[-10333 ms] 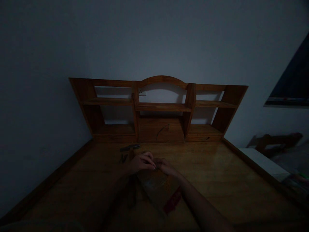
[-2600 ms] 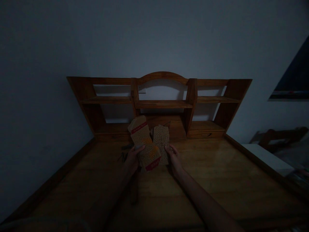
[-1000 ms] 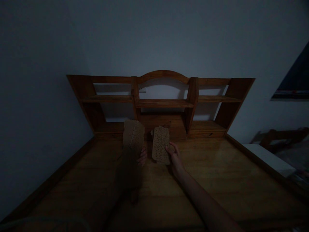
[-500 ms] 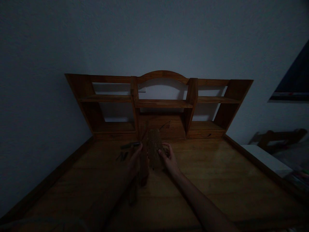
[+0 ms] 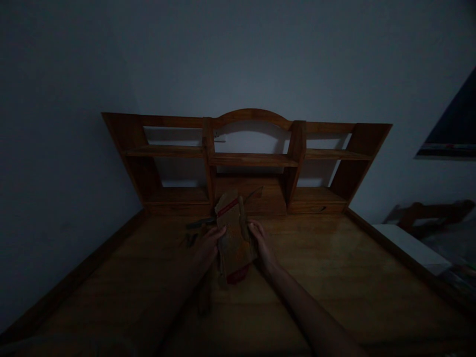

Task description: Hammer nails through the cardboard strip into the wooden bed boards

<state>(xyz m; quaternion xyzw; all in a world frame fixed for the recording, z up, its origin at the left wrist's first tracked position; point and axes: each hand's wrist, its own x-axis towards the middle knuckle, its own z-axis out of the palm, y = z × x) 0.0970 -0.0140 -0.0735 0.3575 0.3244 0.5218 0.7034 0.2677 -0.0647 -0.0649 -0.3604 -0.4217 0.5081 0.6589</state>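
Observation:
Between my hands, above the wooden desk top (image 5: 305, 277), is a piece of torn cardboard (image 5: 236, 240) with ragged edges and red bands near its top and bottom. My left hand (image 5: 206, 248) grips its left edge, thumb on the face. At the right edge, my right hand (image 5: 262, 243) is closed on the cardboard; another layer seems to lie behind the front piece. A dark, slim object (image 5: 200, 223) lies just beyond my left hand, too dim to name. Below the hands, a dark strip (image 5: 204, 297) rests on the desk.
A wooden shelf unit (image 5: 253, 159) stands at the back of the desk against the wall. A thin stick-like piece (image 5: 255, 192) shows behind the cardboard. Off the desk's right side are a white surface (image 5: 411, 248) and a wooden chair back (image 5: 431, 215).
The cardboard in my left hand has turned from edge-on to face me. It now overlaps the corrugated piece that my right hand held beside it.

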